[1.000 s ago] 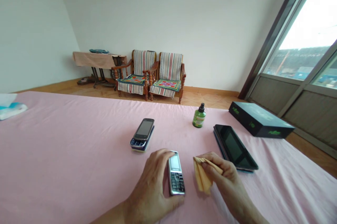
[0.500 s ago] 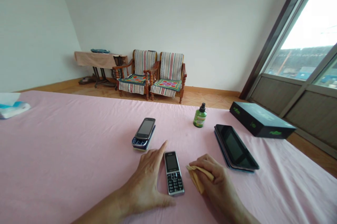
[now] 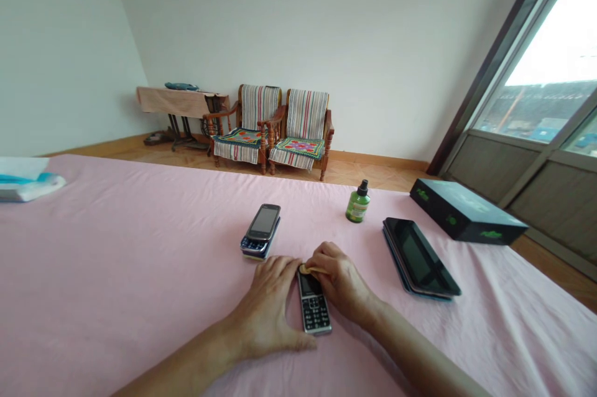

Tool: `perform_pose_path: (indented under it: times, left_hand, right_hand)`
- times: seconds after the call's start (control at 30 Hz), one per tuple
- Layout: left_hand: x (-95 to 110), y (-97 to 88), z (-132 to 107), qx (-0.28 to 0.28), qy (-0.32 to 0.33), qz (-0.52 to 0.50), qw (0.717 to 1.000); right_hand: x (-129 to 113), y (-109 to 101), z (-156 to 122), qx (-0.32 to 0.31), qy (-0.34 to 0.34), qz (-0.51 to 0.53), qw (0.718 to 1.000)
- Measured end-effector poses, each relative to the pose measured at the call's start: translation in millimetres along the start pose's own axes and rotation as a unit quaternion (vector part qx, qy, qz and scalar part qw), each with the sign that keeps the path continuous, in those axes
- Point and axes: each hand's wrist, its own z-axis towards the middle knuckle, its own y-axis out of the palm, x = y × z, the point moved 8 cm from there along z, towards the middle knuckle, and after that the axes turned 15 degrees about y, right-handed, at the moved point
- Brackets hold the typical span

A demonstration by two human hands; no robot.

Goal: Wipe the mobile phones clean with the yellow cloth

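Note:
A black keypad mobile phone (image 3: pixel 316 313) with a silver edge lies face up on the pink cloth. My left hand (image 3: pixel 268 307) spans its left side, fingertips at the top end and thumb by the bottom end, holding it in place. Pinched in my right hand (image 3: pixel 342 282) is a yellow cloth (image 3: pixel 305 269), pressed on the top of the phone above its screen. Most of the cloth is hidden by my fingers. Beyond my left hand lies a small stack of phones (image 3: pixel 262 226), a grey touchscreen one uppermost.
A green spray bottle (image 3: pixel 357 204) stands farther back. To the right are stacked tablets (image 3: pixel 420 257) and a black box (image 3: pixel 466 213). A tissue pack (image 3: pixel 35 185) lies at far left on the pink cloth (image 3: pixel 140 247). Two wooden armchairs (image 3: pixel 305 117) stand by the wall.
My right hand has moved left and away from me, bringing the yellow cloth from beside the phone onto its top end. My left hand's fingers have closed in at the phone's top.

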Motion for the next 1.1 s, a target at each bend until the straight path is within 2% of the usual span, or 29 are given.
perform_pose_path:
  times: [0.33,0.47,0.5,0.57,0.67,0.83,0.93,1.1]
  left_hand:
    - [6,-3.6,4,-0.005,-0.002,-0.006,1.0]
    - [6,-2.5,3,-0.016,0.0,-0.002,1.0]
    - [5,-1.3,2,-0.022,0.004,-0.001,1.0]
    - [4,1.4,1,-0.034,0.011,0.001,0.999]
    - [3,4.4,0,-0.044,0.003,0.003,0.999]
    - [3,7.6,11,-0.048,-0.024,0.016,0.998]
    - [6,14.4,33,-0.064,-0.012,0.008,0.998]
    - [7,34.7,84,-0.079,0.021,0.003,0.997]
  right_hand:
    - [-32,1,-56,-0.065,-0.021,-0.018,0.998]
    - [-35,-6,-72,-0.145,-0.001,0.001,0.989]
    - [-32,-11,-75,-0.146,0.007,0.009,0.989]
    - [-20,-27,-78,-0.105,0.034,0.029,0.994]
    - [2,-51,-82,0.006,0.072,0.061,0.996]
    - [19,-65,-88,0.115,0.078,0.061,0.988]
    - [19,-73,-92,0.179,0.069,0.049,0.98]
    - [18,-90,-103,0.292,0.047,0.037,0.954]
